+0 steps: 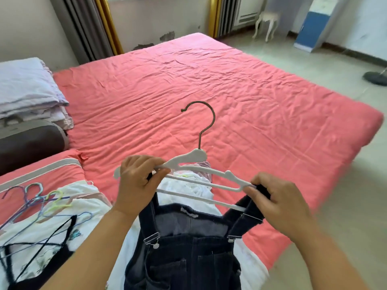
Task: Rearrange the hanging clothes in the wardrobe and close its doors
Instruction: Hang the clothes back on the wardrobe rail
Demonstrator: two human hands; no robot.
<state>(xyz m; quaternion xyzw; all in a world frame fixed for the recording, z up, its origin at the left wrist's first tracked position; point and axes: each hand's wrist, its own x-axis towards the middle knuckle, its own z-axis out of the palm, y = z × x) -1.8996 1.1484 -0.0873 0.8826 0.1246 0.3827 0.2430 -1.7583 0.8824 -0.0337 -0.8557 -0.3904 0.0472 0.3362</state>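
Observation:
I hold a white plastic hanger (201,174) with a dark metal hook above the bed. Dark denim dungarees (188,248) hang from it by their straps. My left hand (138,178) grips the hanger's left arm together with one strap. My right hand (278,197) pinches the other strap at the hanger's right end. White and lilac clothes (188,185) lie on the bed under the hanger. No wardrobe is in view.
The bed has a coral-pink sheet (209,84). Several coloured wire hangers (41,201) lie on white clothes at the near left. Folded lilac bedding (27,88) and a dark bolster (31,143) sit at the left. A white stool (266,24) and blue cabinet (314,28) stand far right.

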